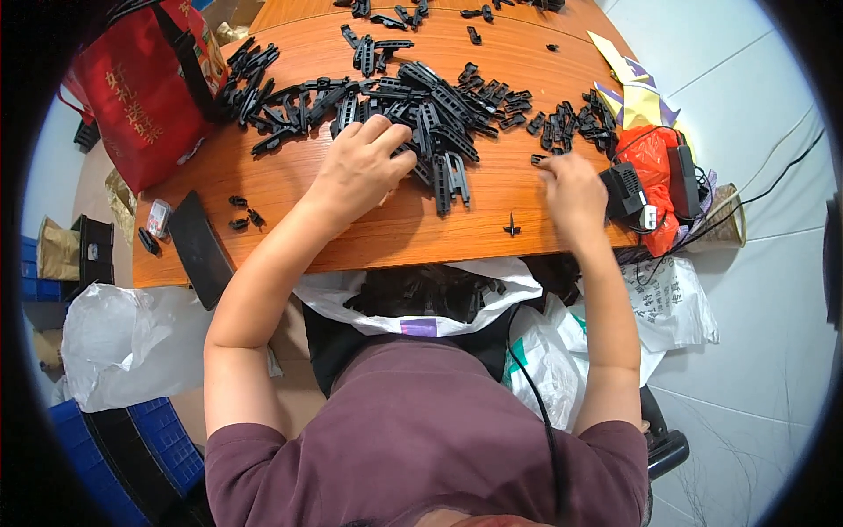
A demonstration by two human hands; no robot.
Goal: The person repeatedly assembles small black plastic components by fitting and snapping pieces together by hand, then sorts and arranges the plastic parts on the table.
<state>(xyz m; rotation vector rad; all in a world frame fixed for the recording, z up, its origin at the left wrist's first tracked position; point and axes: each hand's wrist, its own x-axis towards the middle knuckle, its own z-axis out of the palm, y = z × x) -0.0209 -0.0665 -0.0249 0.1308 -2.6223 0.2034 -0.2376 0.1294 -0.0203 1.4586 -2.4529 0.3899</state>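
Both grips unclear: left hand (364, 169) at black parts (428, 98); right hand (576, 198) near table edge (474, 253), bare wood (504, 180) between.

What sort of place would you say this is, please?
Probably a small workshop: black parts lie heaped on a wooden table, an open white sack of dark pieces sits at its near edge, and blue crates stand at lower left.

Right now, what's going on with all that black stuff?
Someone in a purple shirt is at a wooden table. The left hand is at the near edge of a big pile of black parts. The right hand is beside some smaller black pieces; I can't tell if either is gripping anything.
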